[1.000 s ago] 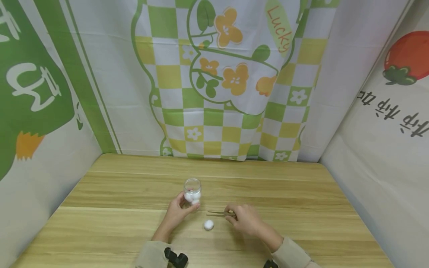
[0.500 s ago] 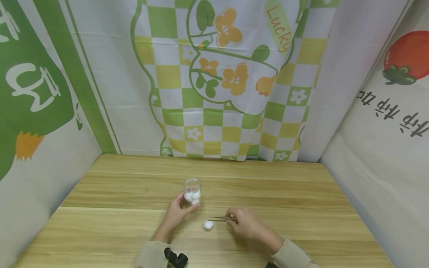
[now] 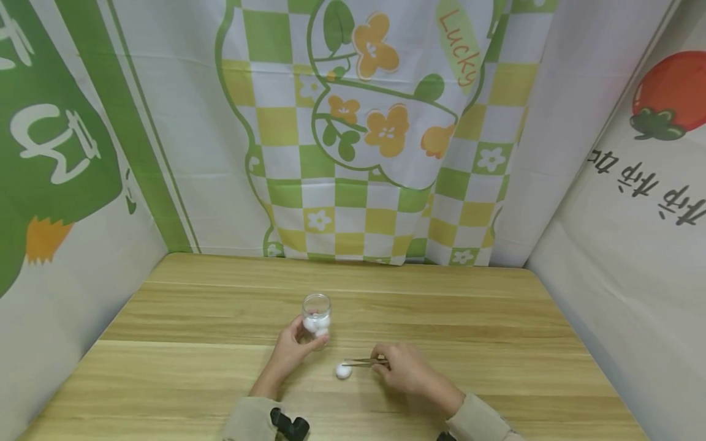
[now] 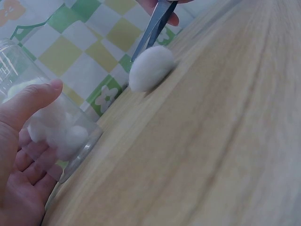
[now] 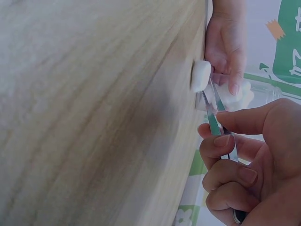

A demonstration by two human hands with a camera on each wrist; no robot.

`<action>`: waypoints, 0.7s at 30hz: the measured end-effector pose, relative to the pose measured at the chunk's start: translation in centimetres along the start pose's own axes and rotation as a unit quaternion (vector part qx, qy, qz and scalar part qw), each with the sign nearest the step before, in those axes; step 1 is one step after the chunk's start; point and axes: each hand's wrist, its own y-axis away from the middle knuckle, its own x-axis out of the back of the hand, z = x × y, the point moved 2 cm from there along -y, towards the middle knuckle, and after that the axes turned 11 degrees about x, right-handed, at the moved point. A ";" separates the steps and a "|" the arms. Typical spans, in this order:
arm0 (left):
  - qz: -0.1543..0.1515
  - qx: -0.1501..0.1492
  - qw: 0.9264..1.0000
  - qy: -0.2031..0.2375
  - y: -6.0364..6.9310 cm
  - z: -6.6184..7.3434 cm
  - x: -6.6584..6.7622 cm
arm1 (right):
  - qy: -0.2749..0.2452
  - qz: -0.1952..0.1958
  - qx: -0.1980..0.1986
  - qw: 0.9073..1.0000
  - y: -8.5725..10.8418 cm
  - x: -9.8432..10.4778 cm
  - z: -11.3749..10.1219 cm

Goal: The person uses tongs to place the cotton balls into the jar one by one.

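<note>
Upright on the wooden table, a clear jar [image 3: 317,306] holds several white cotton balls [image 4: 56,127]. My left hand [image 3: 289,352] grips it, thumb on the near side and fingers around the far side. To the jar's right a single cotton ball [image 3: 343,371] lies on the tabletop. In my right hand [image 3: 408,367] metal tweezers [image 5: 214,117] are pinched between thumb and fingers, pointing left. Their tips are slightly apart and sit right at the loose cotton ball; whether they touch it I cannot tell.
The wooden table [image 3: 220,306] reaches back to a checked green, yellow and white curtain [image 3: 353,202]. Printed cloth hangs at both sides. A black wrist mount [image 3: 289,424] sits at the left sleeve.
My right hand has moved slightly toward me, bringing the tweezer tips from behind the loose cotton ball down to it. The left hand and jar have stayed still.
</note>
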 end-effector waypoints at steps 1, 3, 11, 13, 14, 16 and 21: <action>0.001 0.000 1.000 -0.001 0.0 0.0 0.0 | 0.001 -0.001 0.000 1.000 0.0 0.0 0.0; 0.001 0.000 1.000 -0.002 0.0 0.0 0.0 | 0.007 0.000 0.001 1.000 0.0 -0.1 -0.1; 0.002 -0.002 1.000 -0.004 0.1 0.0 0.0 | 0.050 0.000 0.010 0.999 -0.1 -0.4 -0.1; 0.000 -0.004 1.000 -0.001 0.0 0.0 0.0 | 0.049 0.000 0.009 0.999 -0.1 -0.4 -0.1; 0.000 -0.005 1.000 0.001 0.0 0.0 0.0 | 0.046 0.000 0.008 0.999 -0.1 -0.5 -0.1; -0.001 -0.006 1.000 0.004 0.0 0.0 0.0 | 0.042 0.000 0.007 0.999 -0.1 -0.5 -0.1; -0.002 -0.007 1.000 0.006 0.0 0.0 0.0 | 0.046 -0.007 0.010 0.999 -0.2 -0.5 -0.2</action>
